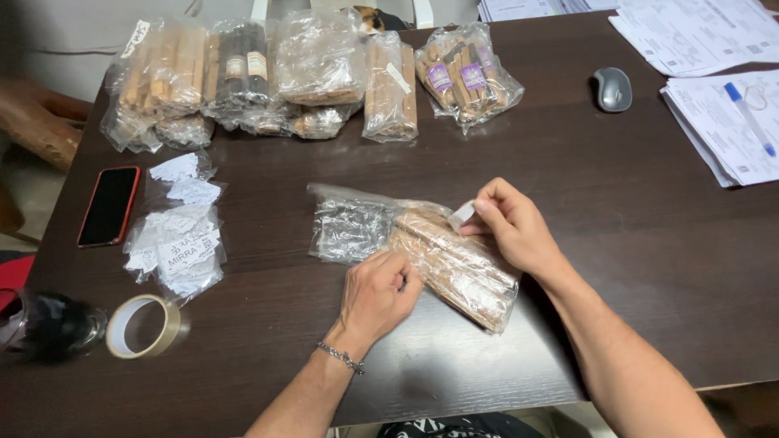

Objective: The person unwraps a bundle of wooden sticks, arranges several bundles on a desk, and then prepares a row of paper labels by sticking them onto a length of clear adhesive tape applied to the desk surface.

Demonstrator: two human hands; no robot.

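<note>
A clear plastic bag of brown wooden sticks [454, 264] lies at the middle of the dark table [617, 211]. My left hand [377, 296] rests on the bag's near side, fingers curled against the plastic. My right hand [511, 227] is at the bag's far upper edge and pinches a small white label or piece of tape [462, 215] between thumb and fingers. The bag's empty crumpled end [349, 227] trails to the left.
Several filled bags of sticks [308, 77] line the table's far side. Small bags of white paper labels [178, 231], a red-cased phone [109, 204], a tape roll [144, 326] and a dark glass [49, 324] lie left. A mouse [613, 88], papers [722, 122] and a pen [751, 120] sit right.
</note>
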